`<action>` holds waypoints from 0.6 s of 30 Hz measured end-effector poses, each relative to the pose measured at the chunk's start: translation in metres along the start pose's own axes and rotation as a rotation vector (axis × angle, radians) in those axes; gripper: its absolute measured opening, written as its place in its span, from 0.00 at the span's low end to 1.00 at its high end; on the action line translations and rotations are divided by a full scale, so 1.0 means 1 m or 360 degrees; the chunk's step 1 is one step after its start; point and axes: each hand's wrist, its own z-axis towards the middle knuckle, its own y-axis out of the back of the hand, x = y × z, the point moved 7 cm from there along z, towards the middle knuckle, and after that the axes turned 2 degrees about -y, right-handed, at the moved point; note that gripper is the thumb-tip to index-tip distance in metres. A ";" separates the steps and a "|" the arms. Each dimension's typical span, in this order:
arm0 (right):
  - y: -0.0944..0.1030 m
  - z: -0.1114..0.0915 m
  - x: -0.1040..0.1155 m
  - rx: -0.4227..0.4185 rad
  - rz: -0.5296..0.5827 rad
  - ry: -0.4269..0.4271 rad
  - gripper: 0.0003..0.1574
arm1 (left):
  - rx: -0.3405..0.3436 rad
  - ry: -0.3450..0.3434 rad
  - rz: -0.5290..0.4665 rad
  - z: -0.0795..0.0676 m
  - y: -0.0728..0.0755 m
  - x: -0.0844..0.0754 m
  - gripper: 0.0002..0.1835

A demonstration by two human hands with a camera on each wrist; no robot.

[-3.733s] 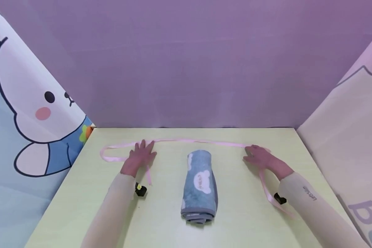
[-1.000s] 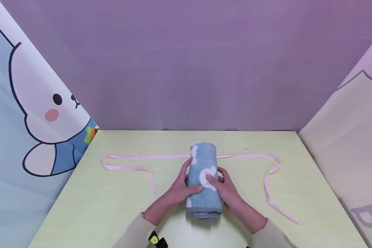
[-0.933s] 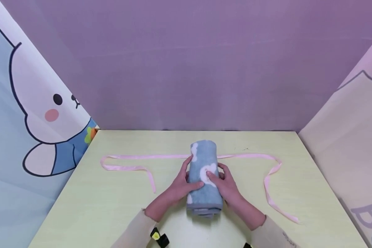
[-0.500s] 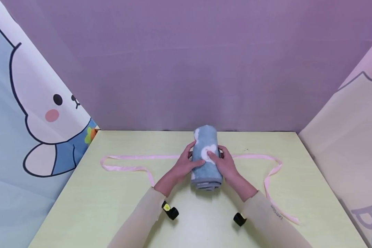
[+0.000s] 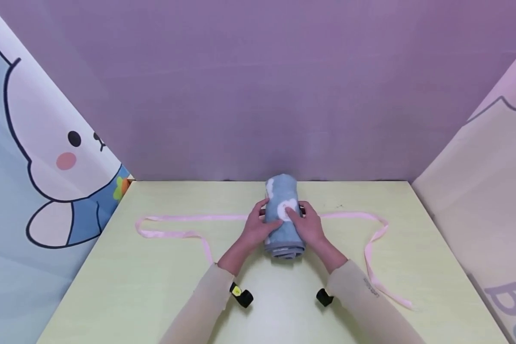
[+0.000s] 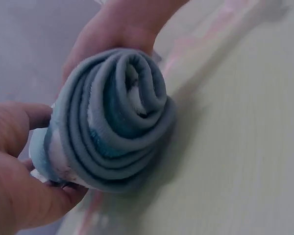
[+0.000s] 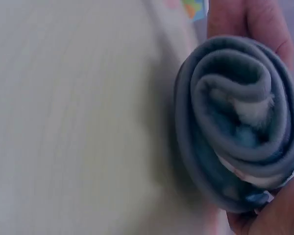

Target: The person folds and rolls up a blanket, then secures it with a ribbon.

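A rolled blue towel (image 5: 282,232) with white bear patches lies lengthwise between my hands near the middle of the table. My left hand (image 5: 257,228) grips its left side, thumb on top. On the other side my right hand (image 5: 308,225) holds it, thumb over the white patch. Both wrist views show the spiral end of the towel (image 6: 117,122) with its grey edging, close over the table. A pink ribbon (image 5: 198,218) runs across the table behind the hands, and the towel and hands hide its middle stretch.
The pale yellow table (image 5: 112,286) ends at a purple backdrop (image 5: 258,95). A rabbit-print cloth (image 5: 47,138) hangs at the left, and a light printed cloth (image 5: 477,200) at the right. The ribbon's ends bend toward the front on both sides.
Earlier both hands lay on the ribbon with the towel apart from them. They then gripped the towel and moved it away from the body, over the ribbon's middle.
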 end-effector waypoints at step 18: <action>-0.012 -0.026 0.031 0.0078 -0.0838 0.0852 0.38 | -0.0001 -0.0096 0.0234 -0.010 0.019 -0.003 0.34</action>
